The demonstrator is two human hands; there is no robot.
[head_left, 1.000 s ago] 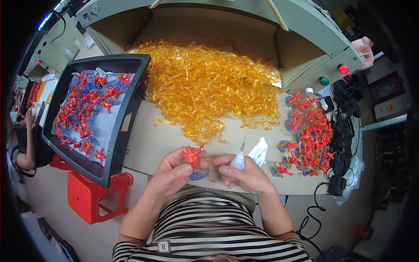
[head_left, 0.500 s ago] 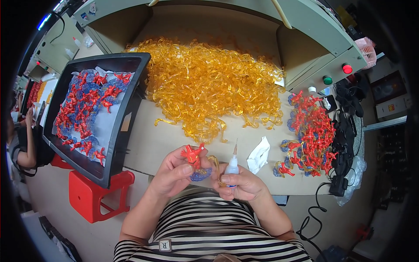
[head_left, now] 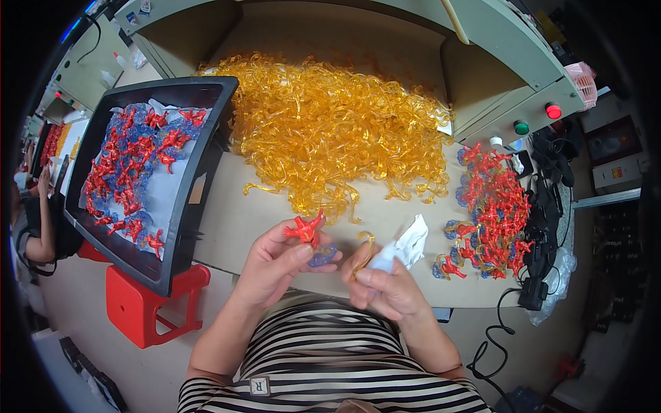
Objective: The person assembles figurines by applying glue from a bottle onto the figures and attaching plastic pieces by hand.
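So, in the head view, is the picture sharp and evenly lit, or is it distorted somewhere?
Head view: even, soft light; strong fisheye bending at the black rimmed tray and dark corners; the heap of clear orange plastic curls shows small glints; left hand and right hand look fairly sharp.

Left hand (head_left: 279,265) holds a red figure (head_left: 304,229) on a translucent blue base (head_left: 322,255). Right hand (head_left: 385,289) grips a white tube (head_left: 383,258) and an amber curl (head_left: 363,242). Big heap of curls (head_left: 330,131) is translucent orange-yellow. Black tray (head_left: 189,206): red figures on blue bases over a white sheet. Pile at right (head_left: 496,213): red with blue. Stool (head_left: 148,310) red. Shirt (head_left: 330,365) black-and-white stripes. Buttons: one red (head_left: 552,110), one green (head_left: 522,127). Tabletop (head_left: 234,213) tan.
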